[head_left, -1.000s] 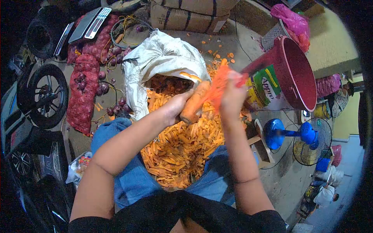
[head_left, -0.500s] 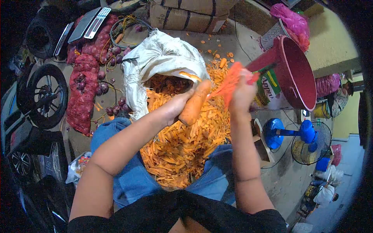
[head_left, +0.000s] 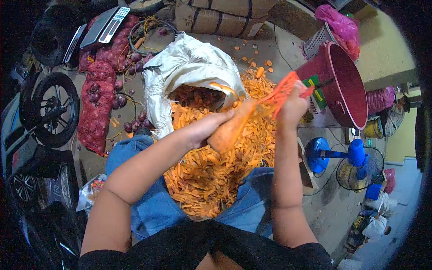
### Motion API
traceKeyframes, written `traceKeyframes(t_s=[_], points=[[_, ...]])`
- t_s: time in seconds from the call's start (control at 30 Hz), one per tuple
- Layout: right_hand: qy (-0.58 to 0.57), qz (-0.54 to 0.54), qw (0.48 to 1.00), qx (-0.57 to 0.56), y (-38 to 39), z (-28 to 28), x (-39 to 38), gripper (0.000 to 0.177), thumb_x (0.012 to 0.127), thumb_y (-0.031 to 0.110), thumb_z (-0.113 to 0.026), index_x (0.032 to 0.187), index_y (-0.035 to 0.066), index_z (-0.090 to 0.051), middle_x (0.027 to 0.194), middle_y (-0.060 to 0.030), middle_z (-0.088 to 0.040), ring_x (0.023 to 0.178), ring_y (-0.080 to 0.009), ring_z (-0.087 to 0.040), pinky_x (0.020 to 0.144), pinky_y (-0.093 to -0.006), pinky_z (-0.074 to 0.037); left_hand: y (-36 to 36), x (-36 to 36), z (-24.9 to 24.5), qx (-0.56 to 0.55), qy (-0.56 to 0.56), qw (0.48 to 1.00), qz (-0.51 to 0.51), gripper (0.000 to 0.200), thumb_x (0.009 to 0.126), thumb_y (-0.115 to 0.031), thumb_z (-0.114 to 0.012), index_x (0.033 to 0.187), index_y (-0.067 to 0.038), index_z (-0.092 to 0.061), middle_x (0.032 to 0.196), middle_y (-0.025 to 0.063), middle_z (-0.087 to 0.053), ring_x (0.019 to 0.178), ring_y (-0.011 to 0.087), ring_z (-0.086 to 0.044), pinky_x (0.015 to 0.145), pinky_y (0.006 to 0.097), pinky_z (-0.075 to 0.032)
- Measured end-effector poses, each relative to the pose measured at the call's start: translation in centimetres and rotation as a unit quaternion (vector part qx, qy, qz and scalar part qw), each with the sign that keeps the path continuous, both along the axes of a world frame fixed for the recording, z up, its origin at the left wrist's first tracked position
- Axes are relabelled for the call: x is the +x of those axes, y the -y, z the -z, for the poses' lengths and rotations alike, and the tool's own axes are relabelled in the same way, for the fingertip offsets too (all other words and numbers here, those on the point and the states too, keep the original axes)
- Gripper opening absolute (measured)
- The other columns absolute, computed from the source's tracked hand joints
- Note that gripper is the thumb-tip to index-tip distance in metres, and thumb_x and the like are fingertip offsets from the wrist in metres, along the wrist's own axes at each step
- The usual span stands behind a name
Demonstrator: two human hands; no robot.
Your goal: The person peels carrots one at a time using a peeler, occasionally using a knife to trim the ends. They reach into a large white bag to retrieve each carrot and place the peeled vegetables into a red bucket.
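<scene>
My left hand (head_left: 204, 130) is closed around a large carrot (head_left: 227, 130), which is blurred and tilted up to the right. A red-orange peeler (head_left: 282, 92) is gripped in my right hand (head_left: 294, 105), just beyond the carrot's upper end; its edges are smeared by motion. Below both hands lies a thick heap of orange peelings (head_left: 211, 175), between the blue-jeaned knees. A white woven sack (head_left: 193, 58) opens toward the heap, with dark and orange scraps inside its mouth.
Red net bags of onions (head_left: 96, 108) lie at the left beside a wheel (head_left: 55, 110). A dark red tub (head_left: 330, 85) stands tilted at the right, above a blue fan (head_left: 355, 157). Cartons (head_left: 220, 20) sit at the back. A person (head_left: 375, 227) is far off at lower right.
My right hand has moved right and slightly up with the peeler, away from my left hand. The carrot remains in my left hand, now more blurred.
</scene>
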State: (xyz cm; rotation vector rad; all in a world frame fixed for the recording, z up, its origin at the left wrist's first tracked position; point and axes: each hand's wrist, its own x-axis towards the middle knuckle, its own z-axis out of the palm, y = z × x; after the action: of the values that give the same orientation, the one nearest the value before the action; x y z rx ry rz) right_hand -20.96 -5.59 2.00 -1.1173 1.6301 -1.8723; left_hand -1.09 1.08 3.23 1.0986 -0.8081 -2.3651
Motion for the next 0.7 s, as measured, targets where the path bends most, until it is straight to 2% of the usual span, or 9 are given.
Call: traceKeyframes(t_s=[0.17,0.23,0.27,0.33,0.43,0.5,0.53,0.6,0.7], points=[[-0.127,-0.168,0.976,0.056,-5.7,-2.3,7.8,0.017,0.079,0.016,-0.046,0.075,0.0,-0.049,0.068,-0.0075,-0.051,0.063,-0.0134,-0.048,0.058,-0.027,-0.038,0.6,-0.5,1.2,0.046,-0.054,0.995,-0.075,0.041,0.084,-0.036,-0.029,0.105,-0.004,-0.044,0.097,0.0088,-0.053,0.082,0.0156,-0.054,0.074,0.0271,-0.042],[-0.152,-0.146,0.974,0.087,-5.7,-2.3,7.8,0.017,0.079,0.016,-0.045,0.072,0.001,-0.048,0.063,-0.0087,-0.049,0.059,-0.0141,-0.046,0.054,-0.028,-0.037,0.1,-0.6,1.2,-0.016,0.005,0.996,-0.091,0.038,0.085,-0.032,-0.028,0.103,-0.003,-0.046,0.095,0.0081,-0.054,0.08,0.0142,-0.055,0.072,0.0258,-0.043],[-0.174,-0.073,0.982,-0.029,-4.3,-1.5,7.1,0.018,0.079,0.016,-0.045,0.071,0.001,-0.047,0.058,-0.0091,-0.046,0.053,-0.0143,-0.043,0.051,-0.029,-0.035,-0.1,-0.5,1.3,-0.015,0.006,0.996,-0.09,0.038,0.085,-0.032,-0.028,0.103,-0.003,-0.046,0.095,0.0081,-0.054,0.08,0.0142,-0.055,0.072,0.0258,-0.043],[-0.243,0.045,0.969,-0.026,-0.7,0.8,2.0,0.017,0.079,0.015,-0.045,0.07,0.0,-0.046,0.059,-0.0087,-0.048,0.052,-0.0144,-0.044,0.05,-0.0294,-0.036,-0.5,-0.5,1.3,-0.013,0.029,0.999,-0.029,0.037,0.085,-0.032,-0.031,0.1,-0.003,-0.048,0.092,0.0075,-0.055,0.077,0.0129,-0.054,0.07,0.0251,-0.043],[-0.14,0.105,0.983,0.047,0.5,0.3,-1.7,0.018,0.079,0.015,-0.044,0.07,0.0,-0.047,0.062,-0.0071,-0.05,0.054,-0.0142,-0.046,0.051,-0.0293,-0.037,-0.5,-0.5,0.9,-0.02,0.02,1.0,-0.002,0.037,0.084,-0.033,-0.034,0.099,-0.002,-0.049,0.091,0.0069,-0.055,0.076,0.0119,-0.054,0.069,0.0248,-0.043],[0.054,0.087,0.993,0.062,0.7,0.8,-2.7,0.017,0.08,0.015,-0.044,0.072,0.001,-0.048,0.067,-0.0047,-0.05,0.056,-0.0139,-0.047,0.052,-0.0293,-0.037,-0.2,-0.3,-0.3,0.016,-0.006,0.999,-0.039,0.038,0.084,-0.033,-0.032,0.098,-0.002,-0.049,0.089,0.0068,-0.055,0.074,0.0121,-0.055,0.068,0.025,-0.044],[0.07,0.052,0.996,0.036,0.2,-0.1,-1.2,0.016,0.08,0.015,-0.044,0.074,0.001,-0.048,0.067,-0.0024,-0.049,0.054,-0.012,-0.044,0.051,-0.027,-0.036,0.0,-0.4,0.3,0.015,-0.008,0.999,-0.041,0.038,0.084,-0.033,-0.032,0.098,-0.002,-0.049,0.089,0.0068,-0.055,0.074,0.0121,-0.055,0.068,0.025,-0.044],[-0.038,-0.072,0.997,-0.017,-2.3,-2.1,2.6,0.015,0.081,0.015,-0.044,0.076,0.001,-0.048,0.067,-0.0016,-0.048,0.054,-0.0105,-0.042,0.051,-0.0252,-0.036,0.5,-0.7,2.0,0.026,0.001,0.992,-0.119,0.038,0.085,-0.033,-0.03,0.098,-0.002,-0.049,0.086,0.0065,-0.056,0.071,0.0127,-0.055,0.065,0.0249,-0.045],[-0.141,-0.108,0.984,-0.014,-5.6,-1.9,6.7,0.017,0.081,0.016,-0.044,0.076,0.001,-0.048,0.065,-0.0019,-0.048,0.056,-0.0097,-0.041,0.051,-0.0254,-0.036,0.2,-1.2,0.6,0.093,-0.053,0.985,-0.133,0.038,0.085,-0.033,-0.029,0.098,-0.003,-0.049,0.085,0.0068,-0.056,0.07,0.0133,-0.056,0.064,0.0249,-0.045]])
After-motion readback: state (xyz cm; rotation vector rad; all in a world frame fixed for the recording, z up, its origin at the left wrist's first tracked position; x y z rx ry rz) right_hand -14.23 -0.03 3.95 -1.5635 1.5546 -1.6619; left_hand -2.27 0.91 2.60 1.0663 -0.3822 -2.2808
